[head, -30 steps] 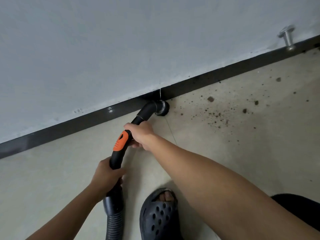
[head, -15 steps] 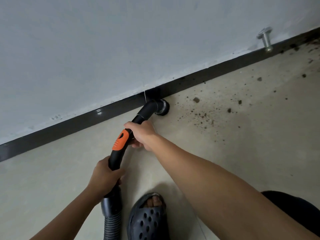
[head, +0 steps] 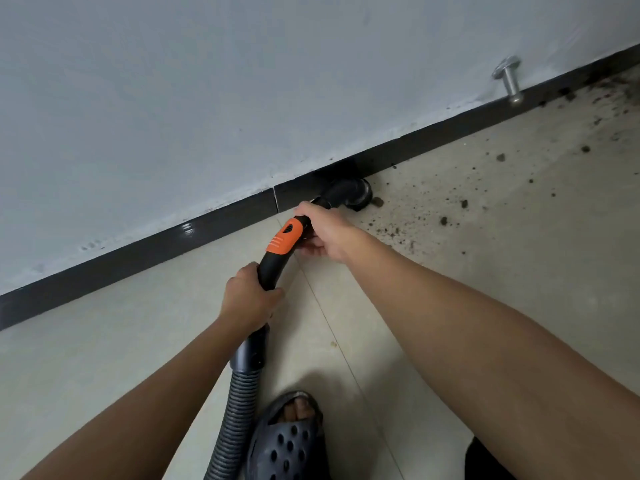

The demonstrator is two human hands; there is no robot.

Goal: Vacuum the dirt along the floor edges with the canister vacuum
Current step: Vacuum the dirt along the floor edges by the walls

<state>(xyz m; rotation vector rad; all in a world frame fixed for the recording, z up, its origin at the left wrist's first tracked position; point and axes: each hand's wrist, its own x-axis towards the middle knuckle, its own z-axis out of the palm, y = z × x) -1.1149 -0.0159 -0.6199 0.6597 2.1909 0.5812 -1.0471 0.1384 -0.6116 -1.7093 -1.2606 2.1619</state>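
Note:
The black vacuum handle with an orange grip (head: pixel 284 239) runs from a ribbed grey hose (head: pixel 235 417) up to a round brush nozzle (head: pixel 356 195). The nozzle sits on the floor against the dark baseboard (head: pixel 145 251). My right hand (head: pixel 327 233) is closed on the handle just behind the nozzle. Lower down, my left hand (head: pixel 249 299) grips the black part of the handle above the hose cuff. Dark dirt crumbs (head: pixel 443 220) lie scattered on the beige tile to the right of the nozzle, denser toward the far right corner (head: pixel 609 95).
A metal door stop (head: pixel 509 79) sticks out of the baseboard at the upper right. The grey wall (head: pixel 242 81) fills the top. My foot in a dark perforated clog (head: pixel 287 441) stands beside the hose at the bottom.
The nozzle has slid to the right along the baseboard past the baseboard joint and into the dirt, both hands moving with it. My foot has stayed close to the hose.

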